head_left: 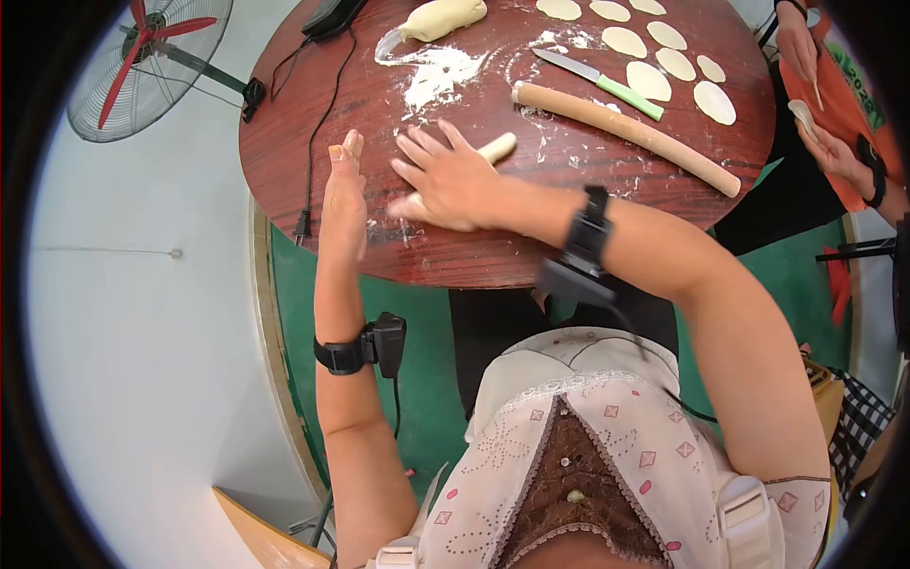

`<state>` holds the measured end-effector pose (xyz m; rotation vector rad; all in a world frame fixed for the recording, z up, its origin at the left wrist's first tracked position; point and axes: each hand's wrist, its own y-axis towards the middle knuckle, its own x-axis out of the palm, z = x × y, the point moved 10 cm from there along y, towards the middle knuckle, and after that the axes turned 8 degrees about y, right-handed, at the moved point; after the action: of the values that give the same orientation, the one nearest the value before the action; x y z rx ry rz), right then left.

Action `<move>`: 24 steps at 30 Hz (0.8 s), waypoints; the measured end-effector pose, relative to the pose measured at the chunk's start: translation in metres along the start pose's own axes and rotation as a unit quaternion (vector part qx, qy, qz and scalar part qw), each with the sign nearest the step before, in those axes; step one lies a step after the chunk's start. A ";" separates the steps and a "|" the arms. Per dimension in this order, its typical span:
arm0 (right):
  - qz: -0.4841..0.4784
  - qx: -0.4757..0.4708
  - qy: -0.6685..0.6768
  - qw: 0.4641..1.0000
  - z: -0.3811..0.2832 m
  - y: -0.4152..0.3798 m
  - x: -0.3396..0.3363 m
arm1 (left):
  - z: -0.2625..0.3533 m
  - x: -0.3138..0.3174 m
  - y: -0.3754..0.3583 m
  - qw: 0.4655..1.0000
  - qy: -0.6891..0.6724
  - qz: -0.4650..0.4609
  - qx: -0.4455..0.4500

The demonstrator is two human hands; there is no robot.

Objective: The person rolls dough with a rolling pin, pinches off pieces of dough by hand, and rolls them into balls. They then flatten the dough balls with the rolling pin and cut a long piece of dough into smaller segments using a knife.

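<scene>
Under my right hand (445, 180) lies a thin roll of dough (499, 148) on the dark red round table (379, 104); its two ends stick out past my palm. The fingers of that hand are spread flat across it. My left hand (347, 194) is held edge-on at the table's left side, fingers stretched out, nothing in it. White flour (443, 78) is scattered beyond my hands. A larger lump of dough (444, 18) sits near the far edge. To the right are a long wooden rolling pin (626, 136) and a knife with a green handle (629, 98).
Several flat dough rounds (714, 102) lie at the table's far right. A co-worker's hands (829, 152) hold a piece of dough and a thin stick beside the table. A black cable (311, 152) runs over the left side, near a fan (145, 36).
</scene>
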<state>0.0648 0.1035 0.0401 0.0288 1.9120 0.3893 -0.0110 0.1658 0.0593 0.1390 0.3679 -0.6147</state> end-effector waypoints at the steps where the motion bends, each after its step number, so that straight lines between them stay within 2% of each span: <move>1: -0.002 0.023 0.010 1.000 0.010 0.020 -0.001 | 0.003 -0.001 -0.001 1.000 -0.003 0.008 0.008; 2: -0.005 0.047 0.021 0.999 0.018 0.031 -0.002 | 0.006 -0.002 -0.001 1.000 -0.006 0.016 0.016; 4: 0.019 0.037 0.005 0.999 0.021 0.037 -0.001 | 0.015 -0.001 -0.011 0.999 -0.003 0.035 0.019; 7: 0.043 -0.012 -0.026 0.999 0.001 0.012 -0.002 | 0.016 -0.006 -0.029 0.998 0.009 0.064 0.008; 9: -0.042 -0.032 -0.005 0.999 -0.028 -0.030 -0.008 | 0.013 -0.014 -0.040 0.996 0.044 0.075 0.034; 11: 0.037 -0.095 0.035 0.994 -0.046 -0.072 -0.011 | 0.004 -0.023 -0.053 0.995 0.044 0.087 0.038; 12: 0.044 -0.108 0.034 0.993 -0.049 -0.078 -0.011 | 0.000 -0.025 -0.057 0.995 0.027 0.091 0.035; 15: -0.036 -0.062 0.036 0.997 -0.031 -0.044 -0.003 | -0.001 -0.022 -0.069 0.994 -0.011 0.107 0.023; 18: -0.009 0.010 -0.030 0.999 -0.003 0.020 0.003 | 0.016 -0.009 -0.083 0.991 -0.013 0.134 0.020; 21: -0.001 0.055 -0.011 0.998 0.020 0.059 0.009 | 0.017 -0.012 -0.095 0.987 -0.010 0.157 0.028; 22: 0.034 0.033 -0.012 0.999 0.018 0.060 0.007 | 0.011 -0.017 -0.098 0.987 -0.012 0.156 0.029; 24: 0.021 -0.016 -0.037 0.999 0.002 0.042 0.007 | 0.006 -0.022 -0.106 0.987 -0.013 0.161 0.027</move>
<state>0.0567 0.1451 0.0446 0.0621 1.8353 0.4408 -0.0881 0.0901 0.0707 0.2369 0.2964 -0.3069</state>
